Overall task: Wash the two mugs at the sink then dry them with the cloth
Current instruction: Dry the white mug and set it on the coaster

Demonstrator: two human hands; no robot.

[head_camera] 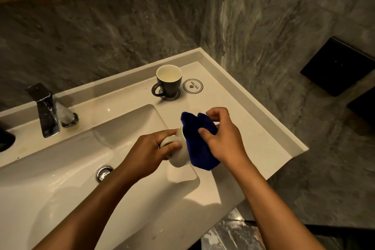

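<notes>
Over the right edge of the white ceramic basin (60, 168), in the head view, the left hand (151, 151) curled round a pale glazed mug (178, 156) held on its side, while the right hand (221, 138) pinched a deep-blue plush cloth (197, 144) against its mouth. The second mug — a dark grey one with a cream inside (169, 81) — stood upright on a printed round coaster (170, 95) on the white surface (253, 128), well apart from the hands. The risk, as I judged it, lay in the grip: a wet glazed wall could slip through the fingers and strike the basin — chipping likely. Loose cloth might also drag toward the chrome tap (47, 111) side and get wet.
</notes>
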